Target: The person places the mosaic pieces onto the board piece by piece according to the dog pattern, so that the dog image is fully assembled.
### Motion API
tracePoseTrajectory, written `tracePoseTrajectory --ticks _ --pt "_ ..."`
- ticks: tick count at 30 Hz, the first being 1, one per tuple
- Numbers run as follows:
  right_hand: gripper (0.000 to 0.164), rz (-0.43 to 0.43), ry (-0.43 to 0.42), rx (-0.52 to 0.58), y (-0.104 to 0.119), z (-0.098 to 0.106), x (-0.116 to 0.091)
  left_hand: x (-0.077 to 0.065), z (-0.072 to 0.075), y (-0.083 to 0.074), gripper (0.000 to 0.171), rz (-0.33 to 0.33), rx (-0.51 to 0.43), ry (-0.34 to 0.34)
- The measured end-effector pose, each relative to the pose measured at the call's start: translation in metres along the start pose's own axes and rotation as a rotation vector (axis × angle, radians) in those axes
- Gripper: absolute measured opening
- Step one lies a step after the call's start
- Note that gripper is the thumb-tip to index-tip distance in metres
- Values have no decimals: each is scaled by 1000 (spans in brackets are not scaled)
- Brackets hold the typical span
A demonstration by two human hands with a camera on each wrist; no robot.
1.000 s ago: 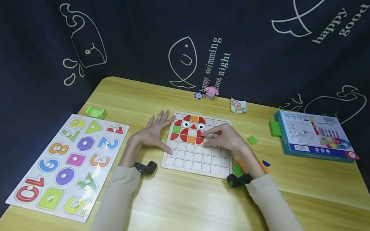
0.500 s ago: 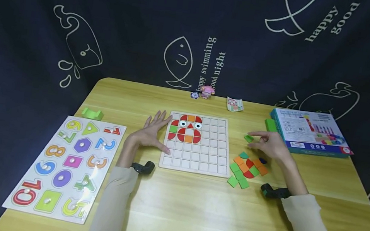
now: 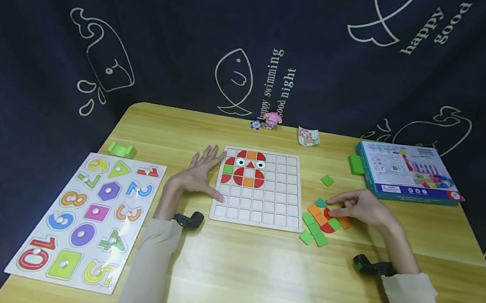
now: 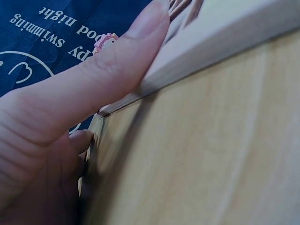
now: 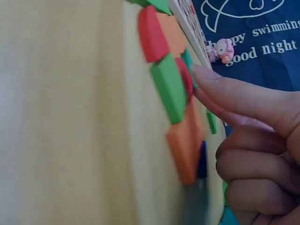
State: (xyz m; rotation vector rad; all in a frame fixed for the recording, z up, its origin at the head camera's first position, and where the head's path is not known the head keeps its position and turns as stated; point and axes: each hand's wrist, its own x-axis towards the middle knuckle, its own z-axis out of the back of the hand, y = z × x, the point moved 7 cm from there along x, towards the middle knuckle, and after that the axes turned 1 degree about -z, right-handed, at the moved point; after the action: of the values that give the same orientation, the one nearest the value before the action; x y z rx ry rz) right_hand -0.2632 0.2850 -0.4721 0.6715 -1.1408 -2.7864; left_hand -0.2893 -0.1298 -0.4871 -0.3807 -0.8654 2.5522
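My left hand (image 3: pixel 196 173) lies with fingers spread at the left side of a white gridded puzzle board (image 3: pixel 257 217). Its thumb (image 4: pixel 136 51) rests against the board's edge in the left wrist view. Red, orange and green tiles and two round eyes form a picture at the board's upper left. My right hand (image 3: pixel 366 208) is over loose tiles right of the board, thumb and index finger a little apart. The thumb tip is right at a curved red tile (image 5: pixel 184 77), beside a green tile (image 5: pixel 169 89) and orange tiles (image 5: pixel 185 140). The other fingers curl in.
A number puzzle board (image 3: pixel 94 193) lies at the left, with a green block (image 3: pixel 121 150) behind it. A boxed toy (image 3: pixel 408 173) and another green block (image 3: pixel 355 165) are at the right. A pink figurine (image 3: pixel 272 120), chip (image 3: pixel 255 125) and picture card (image 3: pixel 308 137) line the back.
My right hand has gone from the board, past the lone green tile, to the tile pile nearer the front. My left hand keeps its place by the board.
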Motion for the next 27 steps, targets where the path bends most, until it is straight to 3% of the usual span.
tracePoseTrajectory --ticks 4,7,13,16,21,27 --pt "47 -27 21 -7 -5 -4 1 1 0 1 132 2 7 3" --pt "46 -45 -14 3 -5 -4 4 1 0 1 132 2 7 7" --pt "44 3 -110 63 3 -1 11 1 0 0 132 -3 1 2" --pt "46 22 -94 72 6 -2 11 2 0 0 132 -3 3 -1" --pt "48 36 -49 45 8 -6 14 1 -1 1 132 6 -2 1" --pt "45 63 -154 -83 13 -1 18 1 0 0 131 -2 11 -4"
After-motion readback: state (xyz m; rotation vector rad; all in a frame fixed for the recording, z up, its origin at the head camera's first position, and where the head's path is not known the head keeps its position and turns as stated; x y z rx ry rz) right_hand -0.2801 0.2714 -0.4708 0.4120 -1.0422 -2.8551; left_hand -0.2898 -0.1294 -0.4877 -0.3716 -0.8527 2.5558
